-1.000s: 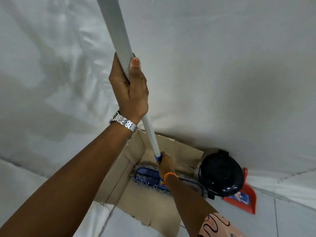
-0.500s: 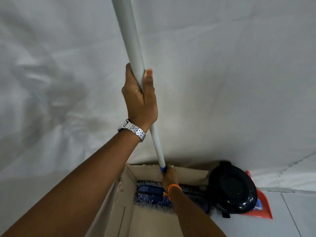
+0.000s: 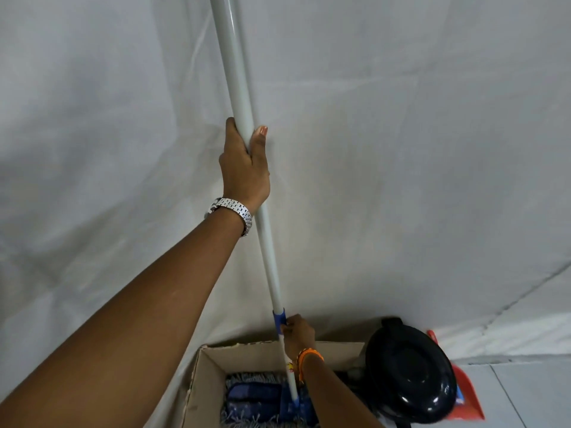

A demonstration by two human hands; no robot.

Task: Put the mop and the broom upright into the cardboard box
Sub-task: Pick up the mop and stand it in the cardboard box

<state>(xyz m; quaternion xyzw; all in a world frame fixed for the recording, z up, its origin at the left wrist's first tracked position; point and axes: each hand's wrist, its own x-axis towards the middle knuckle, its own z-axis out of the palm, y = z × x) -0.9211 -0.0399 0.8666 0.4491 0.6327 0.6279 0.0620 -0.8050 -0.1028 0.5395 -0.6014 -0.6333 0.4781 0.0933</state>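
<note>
- Centrally in the frame, the left hand [image 3: 245, 168] is wrapped around the pale grey pole of the mop [image 3: 238, 97], thumb up along the shaft; a metal watch [image 3: 233, 211] sits on that wrist.
- Lower down, the right hand [image 3: 296, 335] pinches the same pole just beside its blue collar [image 3: 279, 319], fingers curled shut on it, an orange band [image 3: 309, 356] on the wrist.
- From those two grips the pole runs nearly upright, leaning toward the upper left of the frame, and its blue fringed mop head [image 3: 256, 400] lies flat inside the cardboard box [image 3: 204, 375] at the bottom centre.
- Handling, as a guess: the pole looks stiff, smooth and light, so it could slide through a loose palm; the soft head will fold and give little support. One grip high and one low near the collar suits steering it, and it will likely want to lean on the box wall or the white sheet [image 3: 401, 149] behind.
- Just right of the box stands a black round-lidded bin [image 3: 411, 369], with a red dustpan [image 3: 466, 393] behind it.
- No broom is visible, so that half of the job appears undone.
</note>
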